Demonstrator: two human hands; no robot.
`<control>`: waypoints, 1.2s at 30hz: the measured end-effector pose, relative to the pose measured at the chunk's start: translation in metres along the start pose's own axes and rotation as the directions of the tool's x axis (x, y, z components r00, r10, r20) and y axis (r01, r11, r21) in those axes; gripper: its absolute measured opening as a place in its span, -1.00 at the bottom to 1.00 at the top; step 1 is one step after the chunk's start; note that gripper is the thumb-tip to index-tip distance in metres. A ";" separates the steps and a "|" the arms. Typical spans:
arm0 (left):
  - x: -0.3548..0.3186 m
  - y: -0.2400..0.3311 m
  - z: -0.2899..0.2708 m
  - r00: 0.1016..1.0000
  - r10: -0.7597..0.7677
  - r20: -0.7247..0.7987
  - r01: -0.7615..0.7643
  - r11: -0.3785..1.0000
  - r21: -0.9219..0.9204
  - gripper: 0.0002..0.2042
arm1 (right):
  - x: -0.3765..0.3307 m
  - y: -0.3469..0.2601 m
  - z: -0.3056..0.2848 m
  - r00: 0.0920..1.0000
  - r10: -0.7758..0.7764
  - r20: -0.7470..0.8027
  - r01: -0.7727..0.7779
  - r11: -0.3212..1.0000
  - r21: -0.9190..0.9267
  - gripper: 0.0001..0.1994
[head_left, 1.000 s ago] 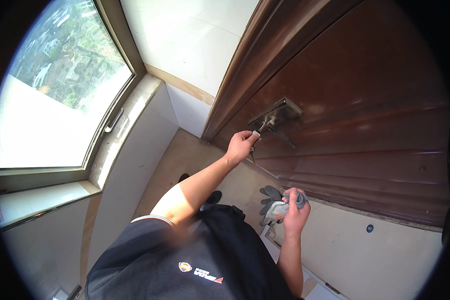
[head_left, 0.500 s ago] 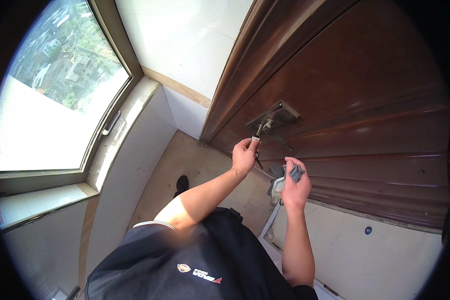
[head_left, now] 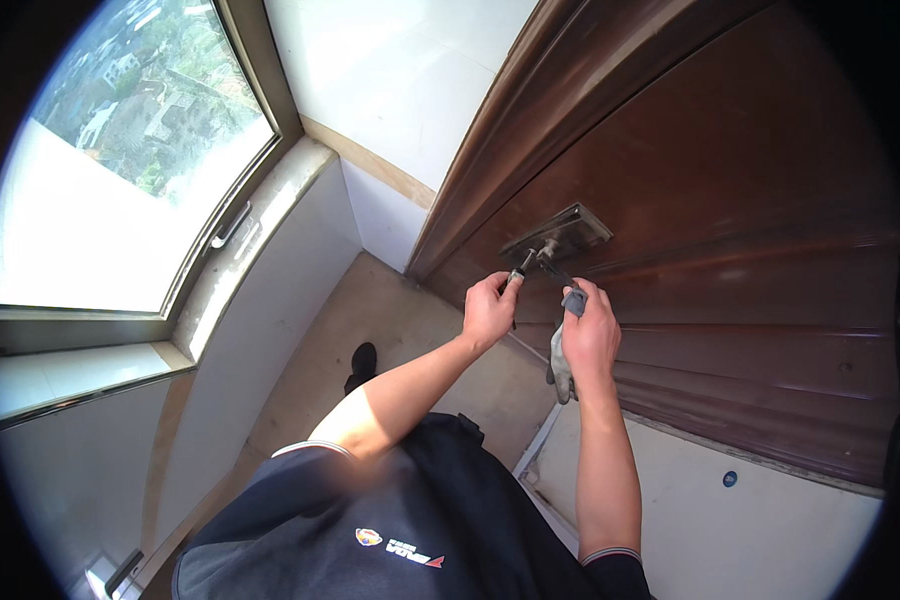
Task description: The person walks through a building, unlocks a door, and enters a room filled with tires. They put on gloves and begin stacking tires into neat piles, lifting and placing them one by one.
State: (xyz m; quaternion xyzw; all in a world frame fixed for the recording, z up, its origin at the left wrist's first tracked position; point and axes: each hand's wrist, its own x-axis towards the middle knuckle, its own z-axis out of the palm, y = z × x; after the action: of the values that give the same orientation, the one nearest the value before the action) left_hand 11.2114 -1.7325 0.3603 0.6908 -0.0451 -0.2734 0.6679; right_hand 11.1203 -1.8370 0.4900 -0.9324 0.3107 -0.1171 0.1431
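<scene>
Both hands sit closer to the door hardware than a second ago: the right hand [head_left: 590, 335], then low near the waist with the grey glove, is now raised to just below the metal lock plate [head_left: 558, 236], and the left hand [head_left: 488, 310] remains at the plate's lower left end.

Left hand: fingers curled shut around a small dark-handled tool, likely a screwdriver [head_left: 522, 267]. Only its short upper part shows above the fist. Its long axis runs from the fist up and to the right, tip toward the plate's lower end; contact with the plate cannot be confirmed.

Right hand: fingers closed on a grey work glove [head_left: 560, 365], which hangs limp below the palm, long axis roughly vertical. A slim dark spindle or lever [head_left: 552, 262] juts from the plate toward this hand; whether the fingertips touch it cannot be told.

Lock plate: narrow rectangle, grey metal, mounted on the dark brown door [head_left: 730, 200] near its left edge, long axis tilted from lower left to upper right in the head view.

Surroundings: door frame [head_left: 480, 170] left of the plate; white wall [head_left: 390, 90] beyond it; large window [head_left: 120, 170] at left over a pale sill [head_left: 260, 250]; tan floor [head_left: 370, 320] below, with a dark shoe [head_left: 362, 362] on it.
</scene>
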 end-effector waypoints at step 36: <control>0.028 0.018 0.034 0.859 0.497 0.123 -0.332 0.359 0.872 -0.86 | 0.007 0.013 0.004 0.990 -0.134 0.035 0.139 0.969 -0.203 -0.64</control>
State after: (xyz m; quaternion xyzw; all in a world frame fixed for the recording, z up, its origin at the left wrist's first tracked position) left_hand 11.2257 -1.7769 0.3703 0.9158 -0.2959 0.0235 0.2707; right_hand 11.1199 -1.8502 0.4828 -0.9624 0.2547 -0.0845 0.0413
